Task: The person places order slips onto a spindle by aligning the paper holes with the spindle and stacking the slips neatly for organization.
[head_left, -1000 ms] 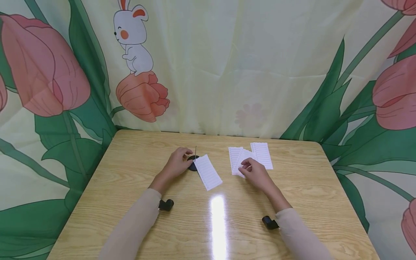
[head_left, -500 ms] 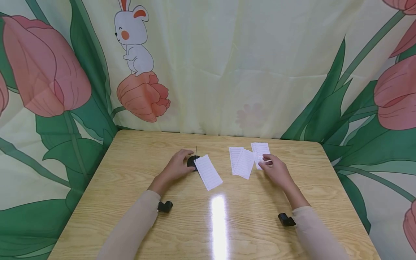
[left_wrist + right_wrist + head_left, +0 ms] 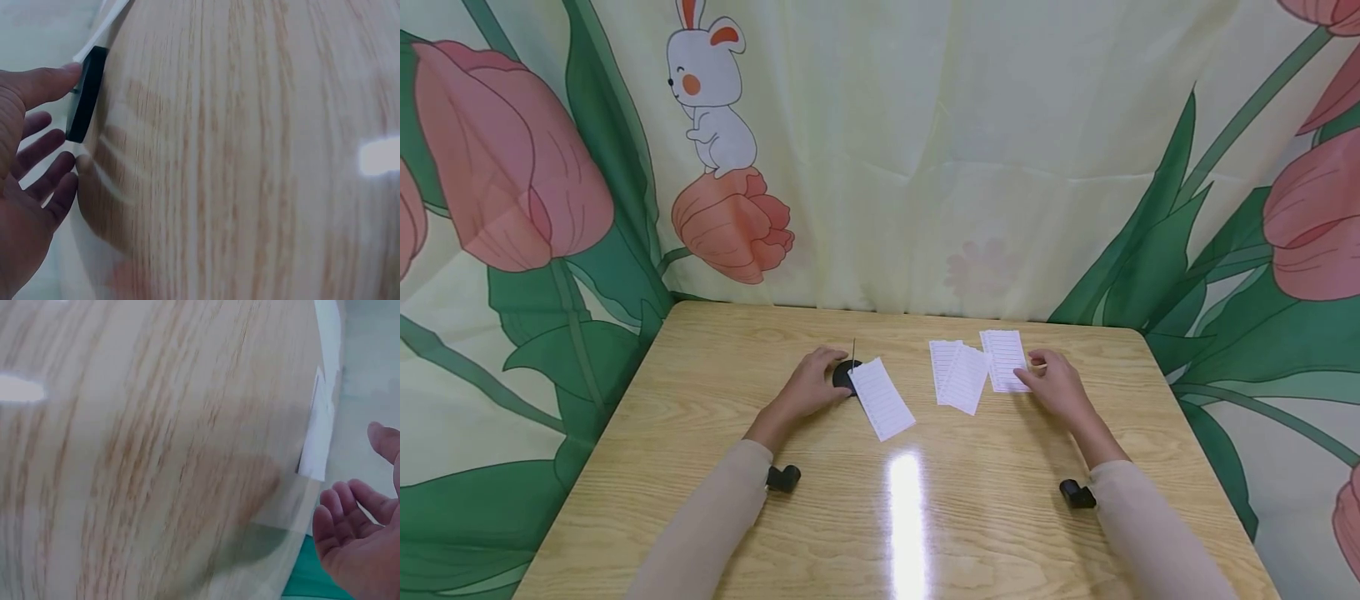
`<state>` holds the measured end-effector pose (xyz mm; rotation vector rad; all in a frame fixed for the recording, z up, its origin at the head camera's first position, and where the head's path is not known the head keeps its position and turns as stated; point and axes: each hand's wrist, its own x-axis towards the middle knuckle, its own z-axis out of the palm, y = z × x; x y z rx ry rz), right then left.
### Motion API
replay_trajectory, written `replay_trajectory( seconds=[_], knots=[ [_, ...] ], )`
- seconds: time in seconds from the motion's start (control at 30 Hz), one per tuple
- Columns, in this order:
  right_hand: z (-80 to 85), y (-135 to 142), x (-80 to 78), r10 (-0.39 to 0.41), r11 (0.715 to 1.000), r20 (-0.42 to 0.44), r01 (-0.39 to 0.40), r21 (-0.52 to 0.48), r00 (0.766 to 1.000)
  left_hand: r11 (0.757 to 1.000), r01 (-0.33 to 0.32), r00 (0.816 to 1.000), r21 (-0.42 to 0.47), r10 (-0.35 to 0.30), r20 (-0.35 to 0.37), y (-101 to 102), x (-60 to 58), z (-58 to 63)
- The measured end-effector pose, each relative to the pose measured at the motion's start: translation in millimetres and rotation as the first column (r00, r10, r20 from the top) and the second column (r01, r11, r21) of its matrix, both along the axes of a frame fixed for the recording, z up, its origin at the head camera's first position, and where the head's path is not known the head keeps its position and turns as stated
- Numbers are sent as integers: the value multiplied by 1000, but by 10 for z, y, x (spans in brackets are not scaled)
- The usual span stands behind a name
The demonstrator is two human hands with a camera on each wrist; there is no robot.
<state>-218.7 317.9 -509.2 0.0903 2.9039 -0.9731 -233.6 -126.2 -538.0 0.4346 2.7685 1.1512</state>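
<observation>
A bill spike (image 3: 842,377) with a round black base and a thin upright rod stands left of centre in the head view. My left hand (image 3: 811,385) holds its base from the left, thumb on the near rim and fingers curved round the far side. Against the spike lies a lined white slip (image 3: 882,400), slanting toward me. My right hand (image 3: 1060,387) is beside the right-hand lined slips (image 3: 1006,358), its thumb tip at their right edge; nothing is between its fingers. In the right wrist view its fingers (image 3: 342,515) are loosely bent.
Two more overlapping groups of lined slips (image 3: 964,379) lie just left of the right-hand ones. The wooden table (image 3: 820,533) ends at a curtain (image 3: 880,208) with tulips and a rabbit. A bright light reflection (image 3: 906,517) crosses the tabletop.
My right hand has moved right, from over the middle slips, across the right-hand slips, to their right edge. My left hand stays at the bill spike, its fingers slightly shifted.
</observation>
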Motion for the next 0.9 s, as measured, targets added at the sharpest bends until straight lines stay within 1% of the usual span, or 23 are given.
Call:
replay_trajectory(
  seconds=[0.23,0.43,0.67,0.9],
  knots=[
    [-117,37,-85,-45,999,52,43,29,998,1000,-2,1000,-15,2,-3,0,-10,-28],
    [-206,59,-125,-59,998,50,57,40,997,999,-4,1000,-35,4,-5,9,-25,-56],
    [-237,63,-129,-67,997,74,64,45,995,999,-3,1000,-40,2,-8,32,-26,-51],
    [-233,66,-124,-54,998,43,52,40,998,999,-14,1000,-38,15,11,32,-17,-36]
  ],
)
